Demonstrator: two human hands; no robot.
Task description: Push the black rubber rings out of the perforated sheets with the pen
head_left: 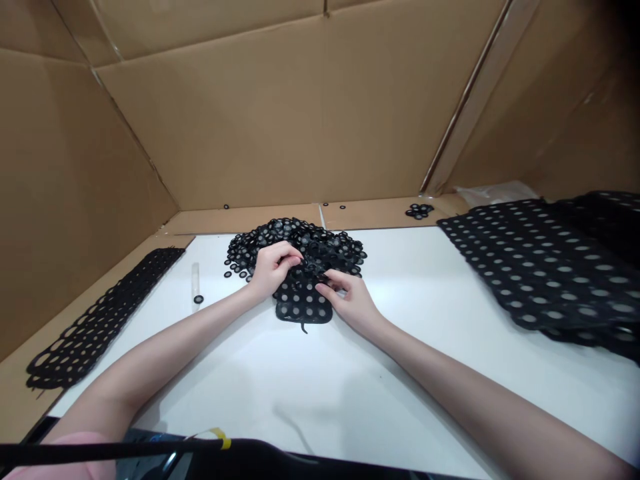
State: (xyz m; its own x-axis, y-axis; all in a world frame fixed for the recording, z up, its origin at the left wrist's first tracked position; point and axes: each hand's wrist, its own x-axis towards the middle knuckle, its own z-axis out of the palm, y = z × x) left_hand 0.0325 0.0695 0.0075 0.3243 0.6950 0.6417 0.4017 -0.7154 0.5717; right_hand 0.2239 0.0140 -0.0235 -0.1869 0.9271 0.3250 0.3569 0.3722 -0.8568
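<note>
A small black perforated rubber sheet (pixel 303 318) lies on the white tabletop between my hands, its far end hidden by loose rings. My left hand (pixel 273 270) is closed in a pinch over the sheet's far left side; what lies between the fingertips is too small to make out. At the opposite edge, my right hand (pixel 349 298) has its thumb and fingers closed on the sheet. Just beyond both hands spreads a heap of small black rubber rings (pixel 295 230), some touching my fingers. A thin black strip hangs from the sheet's near edge.
Perforated black sheets are stacked at the right (pixel 540 267), and narrower perforated sheets (pixel 107 317) lie at the left. A clear tube-like strip (pixel 195 277) has a ring by it. A few rings (pixel 419 211) lie near the cardboard walls (pixel 300 120) around the table.
</note>
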